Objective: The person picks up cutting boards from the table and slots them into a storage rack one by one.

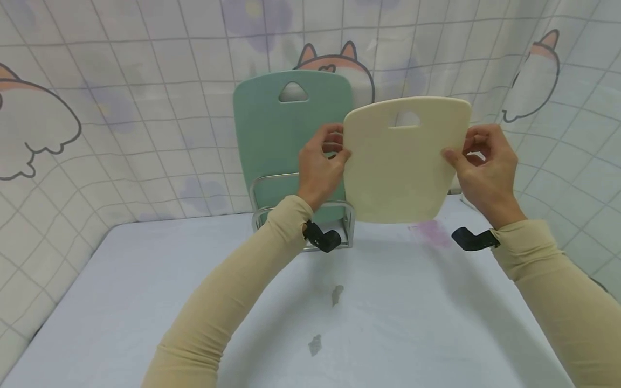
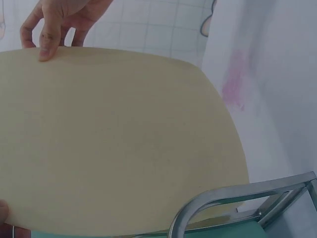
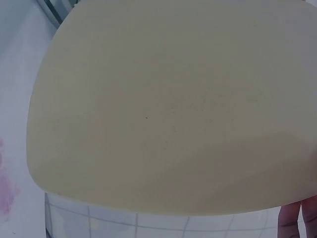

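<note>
Both hands hold a cream cutting board (image 1: pixel 402 167) upright, off the table, to the right of a metal rack. My left hand (image 1: pixel 321 164) grips its left edge, thumb in front and fingers behind. On the opposite edge my right hand (image 1: pixel 487 164) pinches it the same way. A larger green cutting board (image 1: pixel 276 134) stands in the wire rack (image 1: pixel 350 226), partly hidden by the left hand and the cream board. In the left wrist view the cream board (image 2: pixel 129 144) lies close to the rack's bar (image 2: pixel 237 191). It fills most of the right wrist view.
A white-covered table (image 1: pixel 160 291) carries the rack near its back edge. Grey patches (image 1: pixel 315 345) and a pink stain (image 1: pixel 434 231) mark the cover. Behind hangs a checked curtain (image 1: pixel 160 124) with cartoon animals, also along both sides.
</note>
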`<state>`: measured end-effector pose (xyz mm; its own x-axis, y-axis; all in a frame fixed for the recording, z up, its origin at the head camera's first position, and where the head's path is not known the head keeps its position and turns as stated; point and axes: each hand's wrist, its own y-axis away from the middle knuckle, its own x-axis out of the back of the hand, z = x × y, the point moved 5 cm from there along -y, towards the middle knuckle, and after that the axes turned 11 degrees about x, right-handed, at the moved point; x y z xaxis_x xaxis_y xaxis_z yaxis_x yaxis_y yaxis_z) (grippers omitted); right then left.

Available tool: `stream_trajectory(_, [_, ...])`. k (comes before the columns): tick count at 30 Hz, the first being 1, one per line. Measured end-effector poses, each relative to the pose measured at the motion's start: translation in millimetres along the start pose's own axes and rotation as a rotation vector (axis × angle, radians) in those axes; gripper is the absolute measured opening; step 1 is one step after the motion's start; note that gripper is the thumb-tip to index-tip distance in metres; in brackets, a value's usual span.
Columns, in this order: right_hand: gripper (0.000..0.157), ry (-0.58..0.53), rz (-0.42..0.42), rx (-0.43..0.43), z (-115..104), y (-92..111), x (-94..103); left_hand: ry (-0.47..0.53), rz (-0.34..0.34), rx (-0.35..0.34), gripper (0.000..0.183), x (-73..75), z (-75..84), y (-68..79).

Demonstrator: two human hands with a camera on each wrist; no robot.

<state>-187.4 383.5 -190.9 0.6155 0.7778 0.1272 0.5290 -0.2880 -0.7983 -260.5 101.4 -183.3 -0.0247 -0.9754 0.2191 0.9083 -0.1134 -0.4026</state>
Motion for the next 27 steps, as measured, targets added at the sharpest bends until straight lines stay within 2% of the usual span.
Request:
stream_trajectory(7, [0.034,0.005,-0.012,-0.012,0,-1,-11.0,-0.004,0.012,-0.002,0.035,9.0,-2.8,-1.0])
stream_trajectory(19, [0.031,-0.019,-0.020,0.022,-2,-1,-29.4,-0.016,0.024,0.005,0.035,23.9,-7.9,-2.5])
stream_trajectory(27, [0.030,0.000,-0.055,0.008,-1,0,-41.5,-0.026,0.038,0.011,0.035,34.3,-11.6,-2.7])
